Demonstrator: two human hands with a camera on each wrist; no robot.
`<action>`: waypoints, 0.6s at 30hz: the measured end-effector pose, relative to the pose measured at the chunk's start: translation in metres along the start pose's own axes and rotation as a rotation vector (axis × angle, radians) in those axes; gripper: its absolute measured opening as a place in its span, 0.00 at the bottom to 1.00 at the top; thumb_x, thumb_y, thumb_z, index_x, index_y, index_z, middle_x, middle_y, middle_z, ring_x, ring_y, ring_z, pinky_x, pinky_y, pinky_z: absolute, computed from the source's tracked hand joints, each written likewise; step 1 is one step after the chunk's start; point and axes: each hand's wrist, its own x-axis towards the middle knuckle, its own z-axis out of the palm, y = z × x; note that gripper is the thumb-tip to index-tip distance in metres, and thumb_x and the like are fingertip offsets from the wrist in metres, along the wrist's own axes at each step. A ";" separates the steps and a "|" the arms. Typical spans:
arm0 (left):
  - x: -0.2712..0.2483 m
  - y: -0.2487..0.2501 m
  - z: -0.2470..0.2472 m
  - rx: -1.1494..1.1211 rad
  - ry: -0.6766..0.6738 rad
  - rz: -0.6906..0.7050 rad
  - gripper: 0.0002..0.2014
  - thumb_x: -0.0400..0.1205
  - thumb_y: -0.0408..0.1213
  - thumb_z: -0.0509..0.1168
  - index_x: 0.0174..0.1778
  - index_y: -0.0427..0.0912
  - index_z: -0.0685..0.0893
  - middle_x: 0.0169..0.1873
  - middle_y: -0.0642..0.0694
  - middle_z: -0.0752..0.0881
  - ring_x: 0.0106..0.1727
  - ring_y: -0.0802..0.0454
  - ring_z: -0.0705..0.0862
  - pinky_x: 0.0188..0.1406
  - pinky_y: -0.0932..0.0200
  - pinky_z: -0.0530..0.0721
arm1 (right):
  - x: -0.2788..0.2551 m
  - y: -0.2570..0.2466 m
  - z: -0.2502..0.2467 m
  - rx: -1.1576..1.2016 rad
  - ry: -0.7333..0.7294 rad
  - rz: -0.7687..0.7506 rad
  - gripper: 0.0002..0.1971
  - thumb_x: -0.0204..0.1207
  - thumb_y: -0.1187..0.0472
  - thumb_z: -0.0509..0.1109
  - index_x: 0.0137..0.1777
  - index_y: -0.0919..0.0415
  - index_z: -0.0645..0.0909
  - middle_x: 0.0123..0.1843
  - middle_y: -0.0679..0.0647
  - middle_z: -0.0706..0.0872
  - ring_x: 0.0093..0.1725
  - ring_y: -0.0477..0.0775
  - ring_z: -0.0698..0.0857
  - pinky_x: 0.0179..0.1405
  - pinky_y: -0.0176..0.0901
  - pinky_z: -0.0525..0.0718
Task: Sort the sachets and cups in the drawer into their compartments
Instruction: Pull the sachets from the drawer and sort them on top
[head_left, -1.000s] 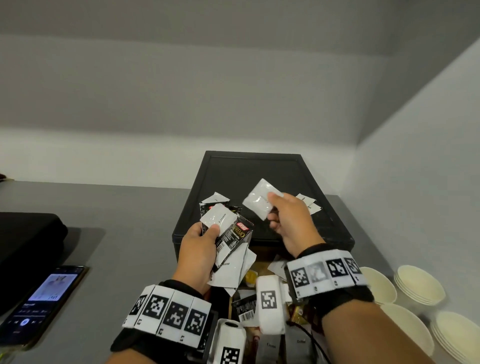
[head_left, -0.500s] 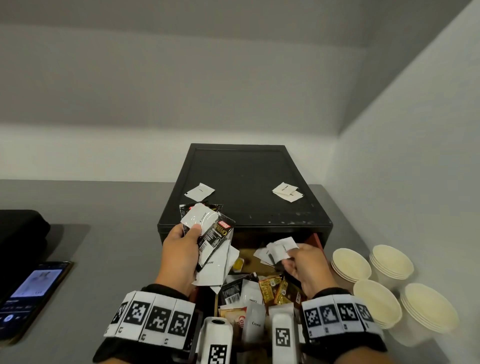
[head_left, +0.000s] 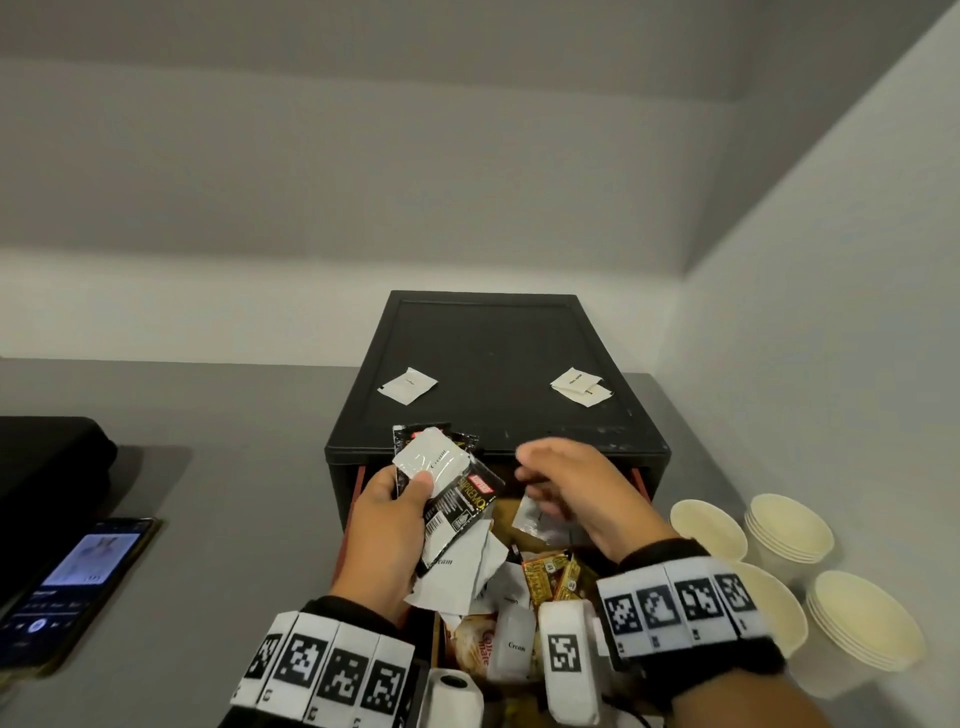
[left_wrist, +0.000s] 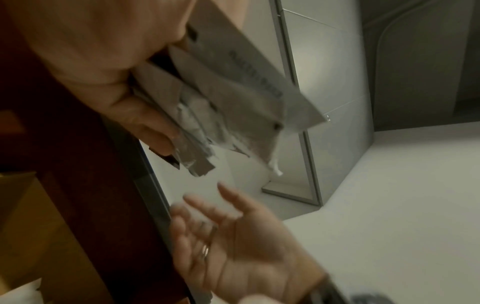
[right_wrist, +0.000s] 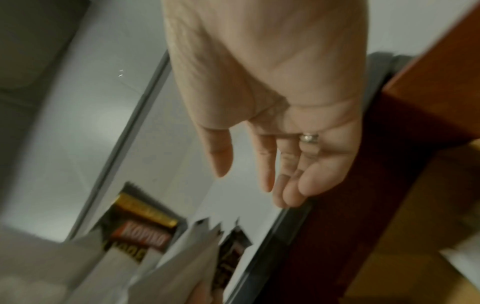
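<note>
My left hand (head_left: 410, 483) grips a bundle of sachets (head_left: 447, 499), white cream ones and a black coffee one, just above the open drawer (head_left: 358, 499) of a black box (head_left: 488, 343). The left wrist view shows the same bundle (left_wrist: 233, 98) pinched under the thumb. My right hand (head_left: 540, 467) hovers over the drawer with its fingers spread and nothing in it, its fingers (right_wrist: 267, 170) straight in the right wrist view. A white sachet (head_left: 537, 519) lies just below it. Gold sachets (head_left: 545, 571) and another cream sachet (head_left: 514, 644) fill the drawer.
Two white sachets (head_left: 408, 384) (head_left: 579, 387) lie on top of the box. Stacks of paper cups (head_left: 789, 525) (head_left: 862, 618) (head_left: 706, 525) stand on the grey counter at the right, by the wall. A phone (head_left: 72, 587) and a black case (head_left: 47, 467) are at the left.
My right hand carried a white sachet down from over the box top to the drawer and has let go of it; its fingers are now spread. The left hand keeps its bundle.
</note>
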 end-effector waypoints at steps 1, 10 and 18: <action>0.000 0.000 0.001 0.016 -0.006 0.015 0.05 0.86 0.37 0.60 0.49 0.49 0.81 0.39 0.43 0.89 0.36 0.47 0.88 0.36 0.50 0.86 | 0.002 -0.008 0.005 -0.096 -0.025 -0.060 0.11 0.79 0.52 0.66 0.57 0.54 0.82 0.53 0.50 0.85 0.50 0.46 0.83 0.51 0.42 0.81; 0.006 0.008 -0.010 0.031 0.008 0.083 0.05 0.85 0.34 0.61 0.48 0.46 0.81 0.44 0.38 0.88 0.40 0.43 0.87 0.43 0.46 0.85 | 0.038 -0.041 0.044 -0.314 -0.087 -0.150 0.16 0.70 0.55 0.77 0.54 0.52 0.77 0.52 0.51 0.84 0.51 0.51 0.85 0.44 0.40 0.83; 0.020 0.019 -0.022 -0.012 0.063 0.096 0.05 0.85 0.33 0.60 0.47 0.44 0.81 0.39 0.42 0.88 0.33 0.52 0.85 0.27 0.61 0.80 | 0.066 -0.052 0.055 -0.273 0.012 -0.262 0.06 0.75 0.61 0.73 0.49 0.54 0.81 0.45 0.51 0.85 0.46 0.51 0.84 0.51 0.45 0.83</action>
